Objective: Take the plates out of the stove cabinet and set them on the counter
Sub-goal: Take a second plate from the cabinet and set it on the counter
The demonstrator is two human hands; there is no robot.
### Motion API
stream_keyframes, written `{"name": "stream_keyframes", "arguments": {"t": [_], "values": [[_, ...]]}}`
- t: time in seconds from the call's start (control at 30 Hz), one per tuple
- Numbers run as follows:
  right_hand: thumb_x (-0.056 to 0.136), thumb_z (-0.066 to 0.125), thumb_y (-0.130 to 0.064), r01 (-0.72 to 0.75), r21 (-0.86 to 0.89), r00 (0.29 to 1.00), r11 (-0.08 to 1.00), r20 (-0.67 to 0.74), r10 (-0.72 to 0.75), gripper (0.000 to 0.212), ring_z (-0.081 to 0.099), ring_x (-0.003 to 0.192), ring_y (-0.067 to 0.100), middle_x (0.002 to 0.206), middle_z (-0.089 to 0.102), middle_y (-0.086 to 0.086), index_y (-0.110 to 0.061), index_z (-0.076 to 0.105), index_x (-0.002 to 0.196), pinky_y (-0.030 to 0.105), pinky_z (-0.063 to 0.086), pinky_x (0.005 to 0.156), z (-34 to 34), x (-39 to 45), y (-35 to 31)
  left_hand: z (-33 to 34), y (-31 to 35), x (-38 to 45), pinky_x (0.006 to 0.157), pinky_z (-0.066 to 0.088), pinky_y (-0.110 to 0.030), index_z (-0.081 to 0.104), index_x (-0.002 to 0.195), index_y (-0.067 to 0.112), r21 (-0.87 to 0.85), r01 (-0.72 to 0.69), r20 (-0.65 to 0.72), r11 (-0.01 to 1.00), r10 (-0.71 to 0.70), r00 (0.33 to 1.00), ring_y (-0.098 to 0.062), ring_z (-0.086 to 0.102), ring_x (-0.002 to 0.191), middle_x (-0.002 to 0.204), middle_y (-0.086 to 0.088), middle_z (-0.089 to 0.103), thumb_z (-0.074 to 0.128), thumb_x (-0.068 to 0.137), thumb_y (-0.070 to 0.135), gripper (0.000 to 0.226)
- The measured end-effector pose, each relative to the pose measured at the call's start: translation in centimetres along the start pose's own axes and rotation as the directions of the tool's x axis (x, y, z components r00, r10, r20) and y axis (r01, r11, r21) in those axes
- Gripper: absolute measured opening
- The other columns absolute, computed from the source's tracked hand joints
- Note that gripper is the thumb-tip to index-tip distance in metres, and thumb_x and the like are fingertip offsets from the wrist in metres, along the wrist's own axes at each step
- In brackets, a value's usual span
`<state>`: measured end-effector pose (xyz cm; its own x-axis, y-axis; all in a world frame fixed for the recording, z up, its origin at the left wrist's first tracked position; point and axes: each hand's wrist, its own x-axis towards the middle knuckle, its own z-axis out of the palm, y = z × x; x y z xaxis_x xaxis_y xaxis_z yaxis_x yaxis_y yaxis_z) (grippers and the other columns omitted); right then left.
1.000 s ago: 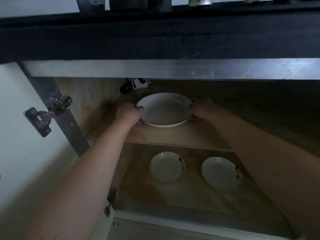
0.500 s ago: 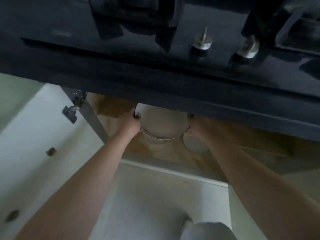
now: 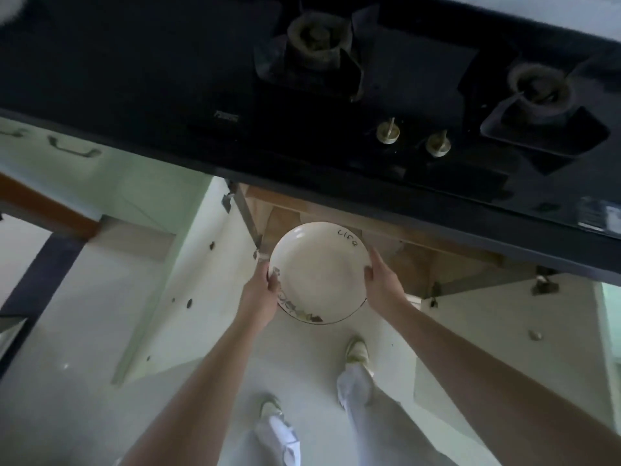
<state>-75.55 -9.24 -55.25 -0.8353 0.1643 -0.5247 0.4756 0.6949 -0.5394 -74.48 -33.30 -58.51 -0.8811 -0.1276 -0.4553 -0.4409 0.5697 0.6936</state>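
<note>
Now you pinch the white plate by opposite rims, left hand and right hand, clear of the stove cabinet; counter placement pending.

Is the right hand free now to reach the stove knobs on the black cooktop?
Probably not. The right hand grips the plate on one rim and the left hand on the other, below the counter edge. The knobs stand unobstructed, but the plate must be put down first.

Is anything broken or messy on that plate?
The plate looks whole, held level by the left hand and right hand. The dark marks along its near rim seem printed decoration, with writing at the far edge. Nothing spilled.
</note>
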Motion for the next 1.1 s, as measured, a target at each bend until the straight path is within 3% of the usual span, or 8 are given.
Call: {"name": "stream_keyframes", "arguments": {"t": [0.07, 0.17, 0.37, 0.6, 0.67, 0.77, 0.93, 1.1], "values": [[0.103, 0.03, -0.023, 0.031, -0.013, 0.999, 0.999, 0.012, -0.031, 0.048, 0.058, 0.057, 0.01, 0.096, 0.058, 0.0, -0.037, 0.02, 0.149, 0.023, 0.043, 0.042, -0.6, -3.4, -0.8, -1.4, 0.0, -3.6, 0.069, 0.059, -0.04, 0.044, 0.135, 0.029, -0.052, 0.036, 0.029, 0.998, -0.035, 0.999, -0.029, 0.066, 0.086, 0.098, -0.001, 0.062, 0.042, 0.101, 0.027, 0.034], [0.103, 0.03, -0.022, 0.087, 0.002, 0.996, 0.996, 0.02, -0.087, 0.046, 0.052, 0.05, 0.01, 0.085, 0.063, 0.003, -0.043, 0.026, 0.143, 0.024, 0.04, 0.04, -2.2, -8.4, -2.1, -3.8, 0.4, -8.6, 0.043, 0.045, -0.012, 0.046, 0.131, 0.025, -0.074, 0.048, 0.046, 0.996, -0.045, 0.998, -0.02, 0.066, 0.07, 0.091, 0.003, 0.064, 0.042, 0.102, 0.028, 0.03], [0.103, 0.038, -0.022, 0.131, 0.038, 0.991, 0.991, -0.022, -0.131, 0.039, 0.058, 0.055, 0.003, 0.082, 0.06, -0.013, -0.039, 0.038, 0.138, 0.011, 0.038, 0.038, -5.3, -18.6, -3.8, -10.1, 3.1, -17.5, 0.043, 0.042, -0.01, 0.049, 0.124, 0.022, -0.047, -0.135, 0.095, 0.99, 0.139, 0.986, -0.009, 0.067, 0.052, 0.081, -0.001, 0.069, 0.042, 0.102, 0.024, 0.023], [0.101, 0.044, -0.021, 0.228, 0.121, 0.973, 0.966, -0.065, -0.221, 0.035, 0.07, 0.078, 0.012, 0.098, 0.068, -0.013, -0.047, 0.048, 0.123, 0.042, 0.061, 0.073, -10.1, -26.6, -4.3, -14.7, 6.8, -23.2, 0.051, 0.044, -0.009, 0.05, 0.114, 0.034, -0.12, -0.366, 0.103, 0.923, 0.378, 0.92, -0.006, 0.07, 0.055, 0.075, 0.011, 0.073, 0.05, 0.099, 0.025, 0.017], [0.1, 0.047, -0.02, 0.275, 0.16, 0.961, 0.948, -0.063, -0.268, 0.038, 0.07, 0.084, 0.007, 0.103, 0.068, -0.016, -0.046, 0.048, 0.127, 0.037, 0.062, 0.075, -11.3, -27.2, -5.6, -16.5, 8.1, -23.6, 0.053, 0.047, -0.013, 0.05, 0.111, 0.041, -0.132, -0.411, 0.07, 0.902, 0.422, 0.904, -0.009, 0.071, 0.057, 0.078, 0.018, 0.073, 0.052, 0.098, 0.029, 0.018], [0.099, 0.047, -0.019, 0.328, 0.172, 0.945, 0.929, -0.06, -0.323, 0.038, 0.069, 0.082, 0.003, 0.104, 0.069, -0.013, -0.044, 0.048, 0.128, 0.031, 0.061, 0.073, -12.4, -27.8, -7.4, -18.1, 9.3, -24.4, 0.058, 0.056, -0.04, 0.051, 0.102, 0.053, -0.185, -0.399, 0.001, 0.898, 0.406, 0.914, -0.021, 0.07, 0.057, 0.079, 0.006, 0.074, 0.051, 0.092, 0.031, 0.025], [0.1, 0.046, -0.022, 0.432, 0.138, 0.899, 0.891, 0.011, -0.437, 0.036, 0.067, 0.072, -0.008, 0.095, 0.067, -0.017, -0.043, 0.045, 0.129, 0.015, 0.052, 0.058, -14.9, -27.8, -8.2, -18.3, 10.6, -27.8, 0.046, 0.052, -0.031, 0.061, 0.102, 0.049, -0.273, -0.376, -0.151, 0.885, 0.347, 0.926, -0.021, 0.063, 0.053, 0.076, -0.006, 0.071, 0.05, 0.089, 0.024, 0.03], [0.098, 0.049, -0.023, 0.497, -0.004, 0.866, 0.868, 0.058, -0.496, 0.036, 0.064, 0.063, -0.004, 0.082, 0.065, -0.017, -0.037, 0.048, 0.132, 0.009, 0.04, 0.048, -15.7, -26.8, -9.8, -16.5, 10.5, -31.7, 0.051, 0.056, -0.044, 0.06, 0.1, 0.048, -0.276, -0.285, -0.307, 0.918, 0.197, 0.931, -0.023, 0.066, 0.056, 0.077, 0.001, 0.072, 0.05, 0.085, 0.033, 0.024]]}}
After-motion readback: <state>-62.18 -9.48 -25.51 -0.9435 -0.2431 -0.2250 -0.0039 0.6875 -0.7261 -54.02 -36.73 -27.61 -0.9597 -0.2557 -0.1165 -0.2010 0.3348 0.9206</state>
